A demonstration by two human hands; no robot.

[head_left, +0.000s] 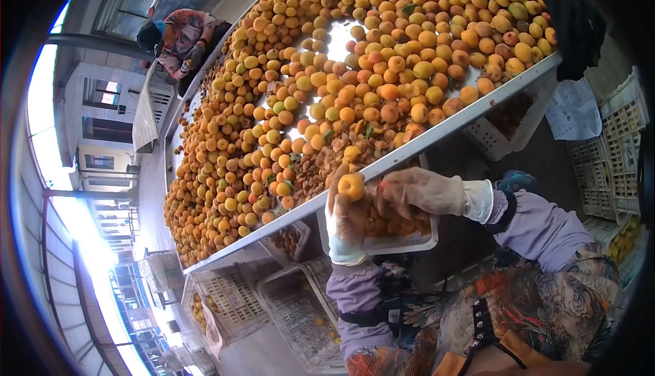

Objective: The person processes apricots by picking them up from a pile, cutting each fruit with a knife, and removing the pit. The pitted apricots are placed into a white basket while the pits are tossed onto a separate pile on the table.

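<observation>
My left hand [346,224], in a thin pale glove, grips a yellow-orange apricot [351,187] at the near edge of the table. Close beside it is my right hand [426,192], also gloved, its fingers curled together. A small red bit shows at those fingertips; what it belongs to I cannot make out. Beneath both hands stands a white crate [426,243] containing orange-brown fruit pieces. Just past the table rim lies a heap of brownish split pieces [334,161] with a few green leaves among whole apricots [389,91].
The long table's raised metal rim [464,118] runs diagonally before me. Plastic crates [300,311] stand below left, more crates [607,151] at right. A black bag [570,24] hangs at the table's corner. Another person [185,45] bends over the far side.
</observation>
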